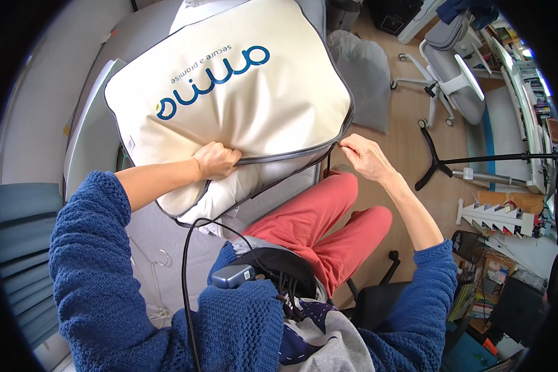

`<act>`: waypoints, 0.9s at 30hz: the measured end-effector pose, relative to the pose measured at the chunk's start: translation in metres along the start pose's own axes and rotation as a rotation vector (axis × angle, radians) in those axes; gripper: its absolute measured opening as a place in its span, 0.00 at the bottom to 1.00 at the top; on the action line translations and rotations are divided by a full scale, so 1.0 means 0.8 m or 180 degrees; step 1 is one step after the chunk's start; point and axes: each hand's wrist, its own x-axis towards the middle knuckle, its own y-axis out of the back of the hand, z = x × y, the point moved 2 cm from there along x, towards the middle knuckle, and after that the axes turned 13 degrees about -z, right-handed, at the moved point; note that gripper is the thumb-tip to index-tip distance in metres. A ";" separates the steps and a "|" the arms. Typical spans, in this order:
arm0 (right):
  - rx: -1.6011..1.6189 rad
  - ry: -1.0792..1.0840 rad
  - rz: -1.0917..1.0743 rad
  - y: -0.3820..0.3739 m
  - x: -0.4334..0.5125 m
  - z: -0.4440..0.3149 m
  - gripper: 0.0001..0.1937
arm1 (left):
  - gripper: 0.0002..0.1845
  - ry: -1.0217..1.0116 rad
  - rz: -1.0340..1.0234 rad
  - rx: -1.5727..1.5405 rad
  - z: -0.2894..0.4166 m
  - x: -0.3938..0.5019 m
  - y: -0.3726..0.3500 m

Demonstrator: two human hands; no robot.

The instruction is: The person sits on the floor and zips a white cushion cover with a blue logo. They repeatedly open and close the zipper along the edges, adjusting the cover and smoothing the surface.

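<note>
A large cream storage bag (279,93) with dark piping and blue printed writing lies before me on a grey cushioned surface. Its near side gapes at the left, where white fabric (218,195) shows inside. My left hand (217,160) is closed on the bag's near edge and bunches the cover into folds. At the bag's near right corner my right hand (365,156) pinches something small at the dark zip edge, probably the zip pull; the fingers mostly hide it.
White wire hangers (156,265) lie on the grey surface (190,251) at left. A grey plastic bag (365,83) stands on the floor beyond the right corner. Farther right are an office chair (460,83) and a black stand (439,162). A black cable (184,269) loops near my lap.
</note>
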 end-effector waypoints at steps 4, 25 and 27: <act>0.0045 0.0028 0.0078 -0.011 0.002 -0.011 0.06 | 0.17 0.0021 0.0005 0.0028 0.000 0.000 0.002; -0.0846 0.0595 0.0430 -0.153 0.052 -0.111 0.23 | 0.12 -0.0100 0.0382 -0.0297 0.017 -0.022 0.037; -0.0850 0.0232 0.0421 -0.178 0.075 -0.104 0.28 | 0.10 -0.0170 0.0539 -0.0473 0.026 -0.029 0.049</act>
